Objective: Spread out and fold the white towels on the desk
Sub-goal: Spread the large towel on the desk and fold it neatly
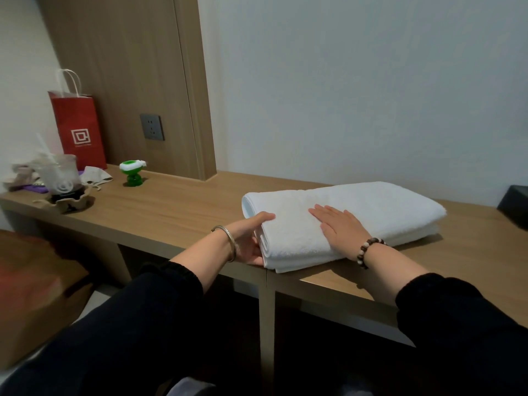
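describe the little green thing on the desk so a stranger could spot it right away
Start at the wooden desk and go to its left end, where a red paper bag stands against the wood panel. Just right of the bag, below the grey wall socket, sits the small green bottle, the only glossy green, white-capped object there.

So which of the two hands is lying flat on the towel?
The right hand, the one with the beaded bracelet, lies palm down on top of the folded white towel. The left hand grips the towel's end instead.
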Available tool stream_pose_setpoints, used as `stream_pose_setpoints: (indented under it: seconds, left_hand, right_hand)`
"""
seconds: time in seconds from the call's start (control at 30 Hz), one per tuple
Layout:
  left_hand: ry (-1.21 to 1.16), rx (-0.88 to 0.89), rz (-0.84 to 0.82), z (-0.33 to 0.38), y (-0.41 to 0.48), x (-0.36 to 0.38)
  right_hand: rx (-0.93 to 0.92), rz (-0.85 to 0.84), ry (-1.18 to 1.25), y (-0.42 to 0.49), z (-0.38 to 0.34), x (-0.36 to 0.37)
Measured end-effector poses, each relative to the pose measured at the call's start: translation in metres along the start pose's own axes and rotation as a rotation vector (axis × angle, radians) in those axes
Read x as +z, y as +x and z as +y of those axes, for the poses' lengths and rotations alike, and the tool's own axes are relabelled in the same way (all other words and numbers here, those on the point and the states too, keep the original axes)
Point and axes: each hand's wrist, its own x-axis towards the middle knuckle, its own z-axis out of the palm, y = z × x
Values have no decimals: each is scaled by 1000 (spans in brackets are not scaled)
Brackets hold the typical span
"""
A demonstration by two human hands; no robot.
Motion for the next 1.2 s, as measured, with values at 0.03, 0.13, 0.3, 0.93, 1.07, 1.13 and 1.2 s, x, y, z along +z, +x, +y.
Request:
stream_pose_setpoints:
  seconds: [0.03,0.13,0.3,0.93,1.07,1.13,1.2]
  left_hand:
    - [-8,5,45,0,1,2]
    - [-41,19,136,-1,3,8]
    - [-112,47,185,2,3,10]
    - [-491,345,25,47,-29,1]
    - [-444,611,40,83,-35,-4]
    - [-253,720,108,102,-37,6]
    - [41,797,197,116,-38,20]
  right_hand:
    - [-1,-9,5,0,0,-1]
    - [-6,-25,39,-4,-1,-4]
    - [-82,-24,17,-28,-10,0]
    - [-142,665,-272,9,-37,-22]
    - [76,690,52,44,-57,-88]
    - [167,806,243,59,-68,-122]
    - [278,883,497,69,-75,-151]
